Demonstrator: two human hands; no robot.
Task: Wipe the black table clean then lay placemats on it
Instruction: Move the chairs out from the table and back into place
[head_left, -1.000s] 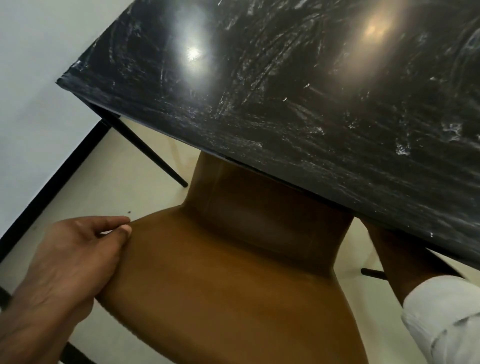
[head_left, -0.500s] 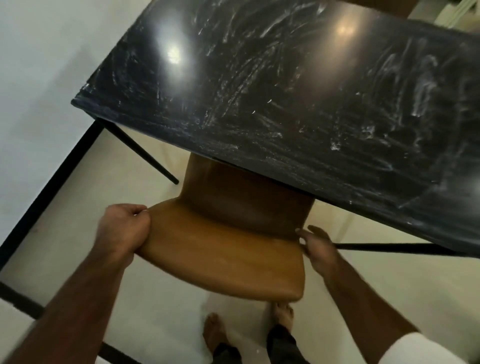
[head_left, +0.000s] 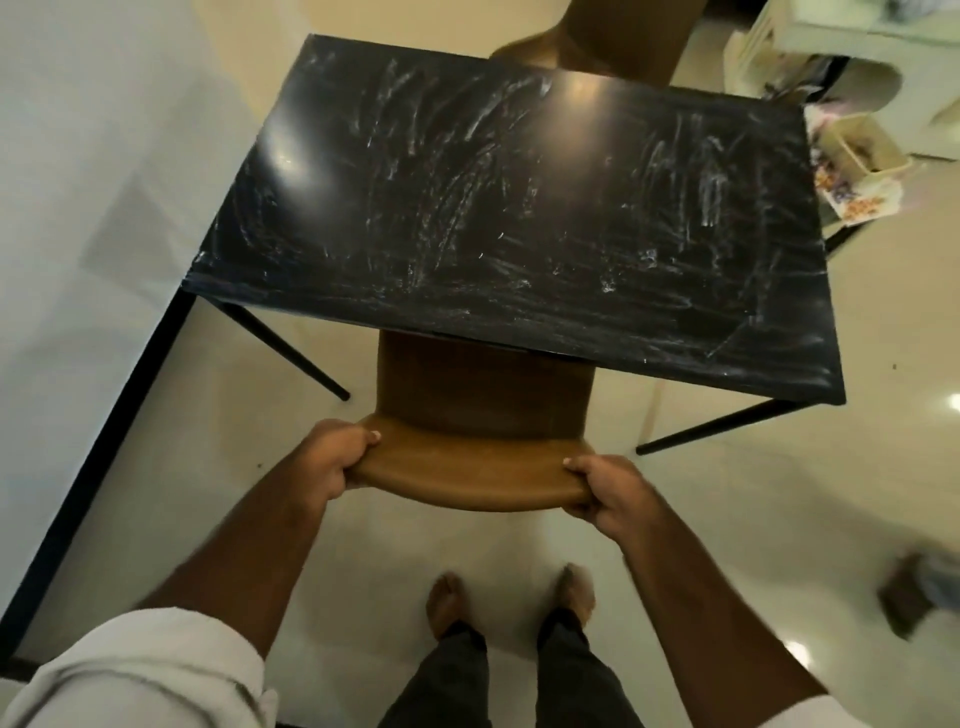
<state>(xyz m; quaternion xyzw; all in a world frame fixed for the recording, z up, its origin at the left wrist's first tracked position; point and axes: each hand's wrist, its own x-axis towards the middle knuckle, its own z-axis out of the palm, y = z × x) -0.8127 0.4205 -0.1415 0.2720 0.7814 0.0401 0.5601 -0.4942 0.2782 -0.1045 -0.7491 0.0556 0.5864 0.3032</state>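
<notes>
The black table (head_left: 519, 208) stands in front of me, its glossy top covered with whitish smears and streaks. Nothing lies on it. A brown chair (head_left: 467, 467) is tucked under its near edge, only the backrest and part of the seat showing. My left hand (head_left: 337, 460) grips the left end of the backrest top. My right hand (head_left: 605, 493) grips the right end. No cloth or placemat is in view.
A second brown chair (head_left: 597, 36) stands at the table's far side. White furniture and a patterned box (head_left: 852, 171) sit at the right rear. A white wall with a black skirting strip (head_left: 104, 441) runs along the left. My bare feet (head_left: 509, 597) stand on the cream floor.
The view has pulled back and up, showing the whole tabletop. My right hand has closed on the backrest's right end; my left hand has slid to the top left corner.
</notes>
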